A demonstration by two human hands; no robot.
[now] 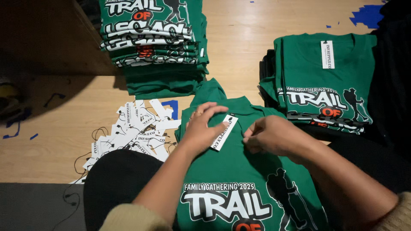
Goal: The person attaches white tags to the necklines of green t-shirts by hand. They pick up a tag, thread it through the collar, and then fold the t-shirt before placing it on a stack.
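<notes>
Left hand (201, 128) pins a white hang tag (224, 132), its long axis slanting diagonally, at the collar of the green printed T-shirt (231, 171), fingers extended flat; right hand (269, 136), fingers curled, pinches fabric just beside it.

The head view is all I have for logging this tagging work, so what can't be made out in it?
- Right hand: fingertips curled under, grip hidden.
- Green shirt: print cut off by bottom edge.
- Folded stack: top cropped.
- Left hand: covers part of the white tag.
</notes>
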